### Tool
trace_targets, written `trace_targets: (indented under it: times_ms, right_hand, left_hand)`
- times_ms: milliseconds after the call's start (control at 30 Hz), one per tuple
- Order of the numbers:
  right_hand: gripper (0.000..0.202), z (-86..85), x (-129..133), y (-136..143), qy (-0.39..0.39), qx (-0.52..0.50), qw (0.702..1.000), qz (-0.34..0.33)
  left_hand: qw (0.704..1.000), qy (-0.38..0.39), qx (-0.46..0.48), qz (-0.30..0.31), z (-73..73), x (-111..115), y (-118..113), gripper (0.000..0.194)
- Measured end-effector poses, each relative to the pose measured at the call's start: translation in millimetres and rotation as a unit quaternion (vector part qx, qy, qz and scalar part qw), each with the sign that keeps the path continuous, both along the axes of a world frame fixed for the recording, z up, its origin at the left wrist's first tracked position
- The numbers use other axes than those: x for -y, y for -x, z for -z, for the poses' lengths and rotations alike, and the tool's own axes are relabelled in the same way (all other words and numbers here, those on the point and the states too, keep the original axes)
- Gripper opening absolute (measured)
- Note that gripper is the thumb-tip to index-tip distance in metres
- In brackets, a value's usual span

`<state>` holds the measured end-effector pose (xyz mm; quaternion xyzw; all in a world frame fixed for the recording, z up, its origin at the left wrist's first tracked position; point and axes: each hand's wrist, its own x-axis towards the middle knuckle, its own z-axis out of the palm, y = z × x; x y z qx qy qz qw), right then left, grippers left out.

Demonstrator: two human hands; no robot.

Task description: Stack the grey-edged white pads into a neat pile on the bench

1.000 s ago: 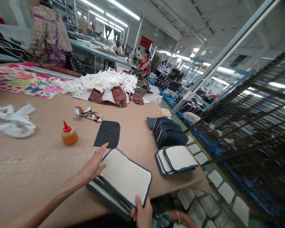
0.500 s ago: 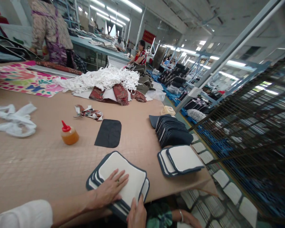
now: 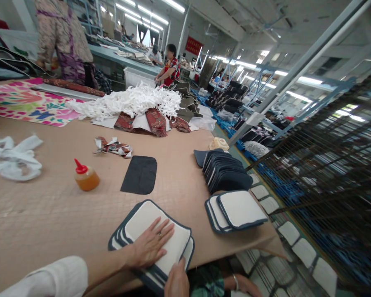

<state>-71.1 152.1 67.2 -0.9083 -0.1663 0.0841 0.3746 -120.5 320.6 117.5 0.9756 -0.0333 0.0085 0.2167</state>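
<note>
While the left hand (image 3: pixel 150 246) lies flat, fingers spread wide, on the top pad of the near stack (image 3: pixel 173 247), the right hand (image 3: pixel 177 282) grips the stack's edge at 6 o'clock, thumb on top; its fingers are hidden below, so how tightly it closes cannot be told.

At 9 o'clock of the table (image 3: pixel 34 222) lie white strips (image 3: pixel 14 156); toward 11 stands an orange glue bottle (image 3: pixel 85 177). A lone dark patch (image 3: pixel 139 175) lies at 12 of the stack, apart from it. At 3 o'clock sit a smaller pad pile (image 3: pixel 238 209) and, just beyond, a fanned row of dark pieces (image 3: pixel 225 171).

The pads overlap unevenly and overhang the table edge. Squaring them well, I judge, calls for even palm pressure with the right hand nudging edges flush, so none slide off.
</note>
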Motion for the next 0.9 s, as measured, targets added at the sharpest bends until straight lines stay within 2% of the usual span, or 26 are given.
trace_targets:
  times_ms: [100, 200, 333, 433, 500, 600, 667, 767, 900]
  right_hand:
    - [0.061, 7.5, 10, -6, -0.012, -0.044, 0.998, 0.04]
    - [0.06, 11.3, 16, -14, -0.008, -0.078, 0.996, 0.028]
    - [0.06, 5.4, 10, -13, 0.028, -0.026, 0.999, 0.023]
    - [0.059, 1.8, 8, -7, 0.018, -0.036, 0.999, 0.03]
    - [0.06, 1.4, 12, -6, -0.019, -0.121, 0.992, 0.04]
    - [0.063, -0.6, 23, -11, -0.096, -0.283, 0.951, 0.081]
    - [0.063, -6.3, 28, -18, -0.136, -0.323, 0.931, 0.102]
    - [0.064, -22.7, 26, -33, -0.108, -0.299, 0.946, 0.069]
    - [0.055, -39.9, 11, -54, 0.0, -0.154, 0.988, 0.02]
  left_hand:
    - [1.0, 0.009, -0.007, 0.007, -2.7, -5, -1, 0.061]
    - [1.0, 0.013, -0.002, 0.018, -2.8, -23, 1, 0.056]
    - [0.998, -0.01, 0.016, -0.063, 6.6, -51, 14, 0.054]
    - [0.997, -0.013, 0.03, -0.077, 13.5, -58, 21, 0.058]
    - [0.997, -0.01, 0.03, -0.075, 15.1, -57, 22, 0.057]
    - [0.997, -0.009, 0.029, -0.072, 14.9, -56, 21, 0.054]
    - [0.997, -0.011, 0.03, -0.069, 15.1, -57, 20, 0.053]
    - [0.997, -0.012, 0.041, -0.068, 16.8, -58, 20, 0.051]
    - [0.996, -0.016, 0.059, -0.066, 19.9, -59, 20, 0.051]
